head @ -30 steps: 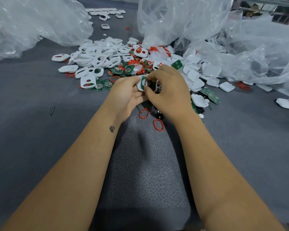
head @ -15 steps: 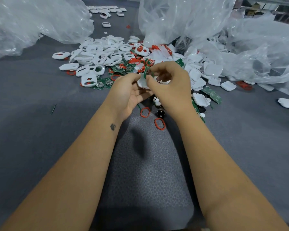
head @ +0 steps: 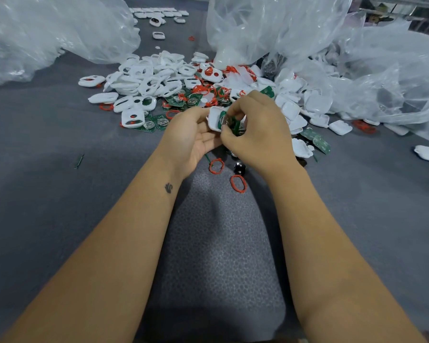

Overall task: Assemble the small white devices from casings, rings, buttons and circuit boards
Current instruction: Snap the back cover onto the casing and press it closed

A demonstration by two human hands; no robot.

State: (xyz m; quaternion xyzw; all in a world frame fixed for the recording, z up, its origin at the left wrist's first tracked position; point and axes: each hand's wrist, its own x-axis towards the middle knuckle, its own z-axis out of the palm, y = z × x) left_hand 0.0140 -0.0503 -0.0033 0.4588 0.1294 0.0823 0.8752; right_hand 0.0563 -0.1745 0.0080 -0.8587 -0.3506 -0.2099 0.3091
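Since half a second ago, the circuit board has dropped into the white casing. Left hand fingers cradle the casing; right hand fingers pinch the board, so seating appears underway.

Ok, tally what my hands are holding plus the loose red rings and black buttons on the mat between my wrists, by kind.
White casing, in left hand: 1
Green circuit board, in right hand fingers: 1
Red rings: 2
Black button: 1
Total in clear view: 5
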